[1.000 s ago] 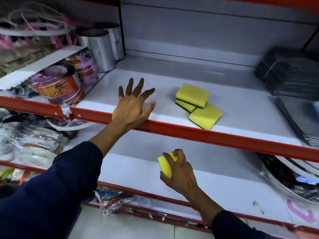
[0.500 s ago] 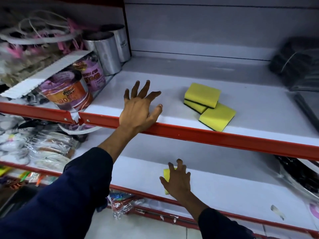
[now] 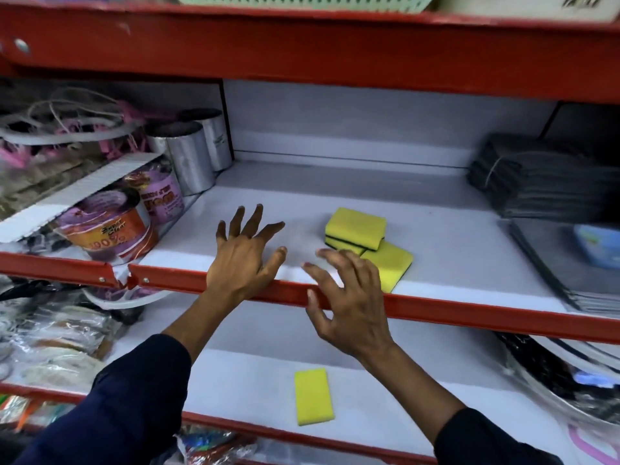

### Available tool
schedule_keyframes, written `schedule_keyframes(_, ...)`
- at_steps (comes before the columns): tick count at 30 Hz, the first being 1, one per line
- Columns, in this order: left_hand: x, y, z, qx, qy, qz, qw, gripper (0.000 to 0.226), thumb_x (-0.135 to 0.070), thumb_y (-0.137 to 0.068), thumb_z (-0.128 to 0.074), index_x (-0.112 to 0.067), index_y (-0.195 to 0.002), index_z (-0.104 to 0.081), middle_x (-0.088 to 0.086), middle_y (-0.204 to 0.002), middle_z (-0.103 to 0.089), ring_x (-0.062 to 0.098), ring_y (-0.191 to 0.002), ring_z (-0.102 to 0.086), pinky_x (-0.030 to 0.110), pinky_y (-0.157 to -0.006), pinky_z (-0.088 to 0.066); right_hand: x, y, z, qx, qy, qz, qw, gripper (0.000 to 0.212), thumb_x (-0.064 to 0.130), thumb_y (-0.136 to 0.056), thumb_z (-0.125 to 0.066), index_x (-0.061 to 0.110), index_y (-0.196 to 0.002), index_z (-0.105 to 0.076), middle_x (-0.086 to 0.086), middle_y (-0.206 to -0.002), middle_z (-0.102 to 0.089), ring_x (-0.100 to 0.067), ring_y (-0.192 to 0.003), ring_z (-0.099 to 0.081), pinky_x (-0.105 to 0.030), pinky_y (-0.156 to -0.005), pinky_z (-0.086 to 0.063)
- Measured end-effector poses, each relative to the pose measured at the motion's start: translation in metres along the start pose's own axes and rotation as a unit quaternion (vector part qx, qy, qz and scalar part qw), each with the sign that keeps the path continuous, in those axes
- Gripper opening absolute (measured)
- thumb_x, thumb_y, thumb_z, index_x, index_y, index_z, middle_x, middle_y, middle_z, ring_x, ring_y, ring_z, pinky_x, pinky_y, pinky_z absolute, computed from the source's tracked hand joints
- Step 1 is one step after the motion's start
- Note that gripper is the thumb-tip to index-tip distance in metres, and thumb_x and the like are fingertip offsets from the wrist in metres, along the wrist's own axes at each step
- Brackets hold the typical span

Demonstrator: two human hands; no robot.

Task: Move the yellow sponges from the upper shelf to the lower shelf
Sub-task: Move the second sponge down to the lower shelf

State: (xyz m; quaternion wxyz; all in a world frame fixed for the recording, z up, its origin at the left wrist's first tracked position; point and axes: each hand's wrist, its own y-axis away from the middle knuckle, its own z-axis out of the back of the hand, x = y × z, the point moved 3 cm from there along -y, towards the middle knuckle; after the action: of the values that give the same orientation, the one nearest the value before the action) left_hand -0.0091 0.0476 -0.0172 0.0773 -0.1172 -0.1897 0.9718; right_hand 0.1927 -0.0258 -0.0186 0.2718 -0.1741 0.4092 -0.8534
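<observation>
On the upper shelf (image 3: 453, 229) three yellow sponges lie together: a top sponge (image 3: 355, 226) stacked on a second one (image 3: 342, 247), and a third sponge (image 3: 391, 266) flat in front of them. One yellow sponge (image 3: 313, 396) lies flat on the lower shelf (image 3: 385, 391), with no hand on it. My left hand (image 3: 243, 255) rests open on the upper shelf's red front edge, fingers spread. My right hand (image 3: 345, 297) is raised in front of that edge, open and empty, its fingertips just left of the third sponge.
Labelled tubs (image 3: 110, 229) and silvery foil rolls (image 3: 188, 159) crowd the upper shelf's left side. Dark folded packs (image 3: 536, 179) and flat sheets (image 3: 567, 263) fill its right side. Plastic-wrapped goods (image 3: 50, 330) sit at the lower left, shiny packets (image 3: 563, 374) at the lower right.
My right hand let go of the sponge on the lower shelf and rose to the upper shelf's edge. The view tilted upward. My left hand stayed put.
</observation>
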Motion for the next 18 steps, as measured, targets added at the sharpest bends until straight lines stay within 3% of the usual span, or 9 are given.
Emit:
schedule_keyframes(2,0.000,0.000,0.000,0.002,0.000,0.000,1.000,0.065,-0.066,-0.087,-0.020,-0.043,-0.146,-0.035,0.002,-0.167,-0.013,0.029,-0.155,-0.004,0.065,-0.121,-0.010,-0.013,-0.021,0.002,0.051,0.023,-0.031,0.998,0.050,0.040,-0.087,-0.059,0.029,-0.135,-0.052,-0.004,-0.154,-0.040,-0.027,-0.145,-0.030,-0.049,-0.115,-0.028)
schedule_keyframes(5,-0.001,0.000,0.001,0.005,-0.001,0.003,1.000,0.066,-0.065,-0.086,-0.020,-0.044,-0.147,-0.033,0.001,-0.168,-0.011,0.028,-0.155,-0.002,0.064,-0.121,-0.010,-0.041,-0.048,-0.007,0.131,0.066,-0.064,0.987,0.062,0.058,-0.091,-0.045,0.039,-0.148,-0.029,0.001,-0.166,-0.007,-0.024,-0.153,0.004,-0.061,-0.121,-0.008)
schedule_keyframes(11,0.001,-0.002,0.002,0.008,0.010,0.009,1.000,0.067,-0.065,-0.084,-0.020,-0.044,-0.147,-0.033,-0.002,-0.167,-0.011,0.025,-0.155,0.000,0.062,-0.123,-0.007,-0.095,-0.080,-0.038,0.293,0.095,-0.074,0.948,0.069,0.068,-0.092,-0.037,0.049,-0.149,-0.004,-0.006,-0.165,0.012,-0.036,-0.148,0.024,-0.068,-0.118,0.005)
schedule_keyframes(15,0.001,-0.002,0.003,0.010,0.015,0.009,1.000,0.067,-0.065,-0.084,-0.019,-0.044,-0.146,-0.033,-0.003,-0.168,-0.010,0.023,-0.155,0.001,0.060,-0.123,-0.005,-0.111,-0.083,-0.043,0.377,0.073,-0.074,0.920,0.061,0.060,-0.096,-0.039,0.052,-0.148,-0.007,-0.006,-0.166,0.005,-0.036,-0.150,0.017,-0.065,-0.119,0.007)
schedule_keyframes(18,0.001,-0.002,0.003,0.009,0.021,0.008,1.000,0.067,-0.065,-0.084,-0.021,-0.043,-0.146,-0.034,-0.003,-0.167,-0.011,0.024,-0.155,0.000,0.059,-0.123,-0.005,-0.113,-0.083,-0.040,0.399,0.046,-0.082,0.912,0.058,0.052,-0.097,-0.041,0.053,-0.147,-0.012,-0.004,-0.164,-0.011,-0.033,-0.149,-0.012,-0.054,-0.119,-0.014)
